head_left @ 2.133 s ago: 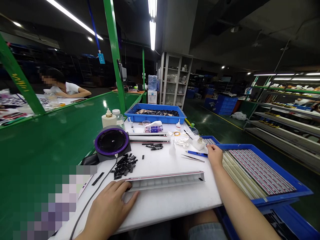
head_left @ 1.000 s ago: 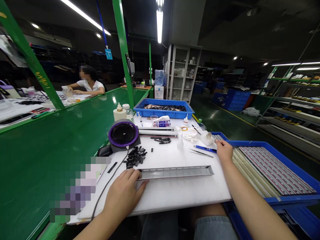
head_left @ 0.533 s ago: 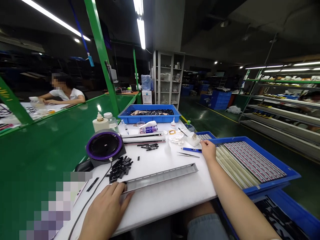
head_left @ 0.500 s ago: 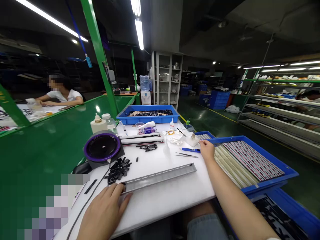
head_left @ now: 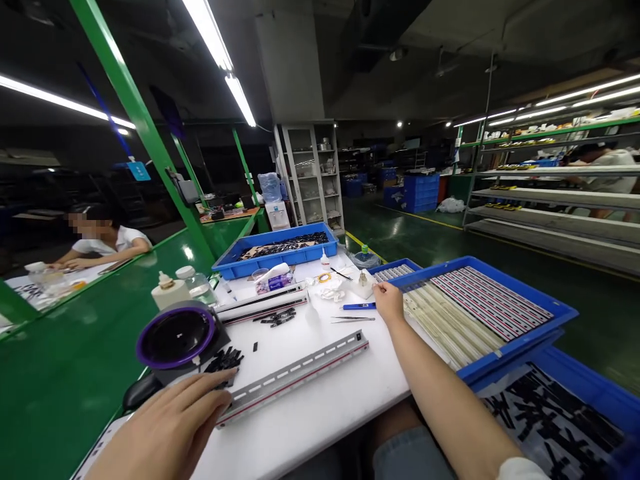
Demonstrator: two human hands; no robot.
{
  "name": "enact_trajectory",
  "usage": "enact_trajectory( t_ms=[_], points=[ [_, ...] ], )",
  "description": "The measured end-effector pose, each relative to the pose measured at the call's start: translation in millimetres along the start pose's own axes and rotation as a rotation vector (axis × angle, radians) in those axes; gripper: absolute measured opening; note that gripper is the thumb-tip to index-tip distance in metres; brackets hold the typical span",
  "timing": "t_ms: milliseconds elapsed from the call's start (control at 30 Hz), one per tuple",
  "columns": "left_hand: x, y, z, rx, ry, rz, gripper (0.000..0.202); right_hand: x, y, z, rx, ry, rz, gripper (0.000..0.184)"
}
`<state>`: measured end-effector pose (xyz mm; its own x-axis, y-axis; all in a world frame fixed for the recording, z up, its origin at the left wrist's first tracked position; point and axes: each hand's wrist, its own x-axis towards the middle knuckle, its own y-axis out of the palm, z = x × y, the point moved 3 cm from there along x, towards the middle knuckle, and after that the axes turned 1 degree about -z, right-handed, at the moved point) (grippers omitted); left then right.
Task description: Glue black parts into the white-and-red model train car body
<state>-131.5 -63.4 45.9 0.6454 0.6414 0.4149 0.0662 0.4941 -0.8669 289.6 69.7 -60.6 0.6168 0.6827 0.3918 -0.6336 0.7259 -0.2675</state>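
My left hand (head_left: pixel 167 427) lies flat at the near left, fingers stretched out, fingertips touching the left end of a long grey channel strip (head_left: pixel 295 375) that lies slantwise on the white worktop (head_left: pixel 320 427). My right hand (head_left: pixel 387 301) reaches to the far right of the worktop, fingers curled at the rim of a blue tray (head_left: pixel 520 337) holding long white and red-striped strips; whether it holds anything I cannot make out. A blue pen (head_left: pixel 358 307) and tweezers (head_left: pixel 353 319) lie just left of that hand.
A purple-rimmed round device (head_left: pixel 176 337) with a cable stands left, small black parts (head_left: pixel 223 360) beside it. Glue bottles (head_left: pixel 170 289), two more strips (head_left: pixel 260 303) and a blue bin (head_left: pixel 277 252) sit behind. A person sits at the far left; shelves run along the right.
The strip has turned over, its flat ruled face now up, and lies more slantwise. My left hand has flattened at its end. My right hand stays at the tray rim; my view swung right.
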Motion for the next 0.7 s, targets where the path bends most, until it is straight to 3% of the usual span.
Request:
enact_trajectory(
  t_ms=[67, 167, 367, 467, 600, 700],
  points=[
    [21, -16.3, -21, -0.114, 0.036, 0.010, 0.020, 0, 0, 1, 0.002, 0.007, 0.007, 0.030],
    [48, -24.8, -63, -0.291, 0.064, 0.136, 0.022, 0, -1, 3, 0.010, 0.014, 0.012, 0.029],
    [68, -7.1, -136, -0.520, 0.138, 0.300, 0.023, -1, -2, 4, 0.026, 0.009, 0.014, 0.029],
    [75, 0.4, -150, -0.587, 0.183, 0.348, 0.034, 0, -2, 5, 0.025, 0.003, 0.015, 0.030],
    [96, 13.8, -146, -0.525, 0.105, 0.197, 0.029, 0, -2, 5, 0.023, 0.002, 0.021, 0.030],
    [117, 35.7, -146, -0.452, 0.047, 0.136, 0.030, 1, -1, 4, 0.015, 0.012, 0.023, 0.030]
  ],
)
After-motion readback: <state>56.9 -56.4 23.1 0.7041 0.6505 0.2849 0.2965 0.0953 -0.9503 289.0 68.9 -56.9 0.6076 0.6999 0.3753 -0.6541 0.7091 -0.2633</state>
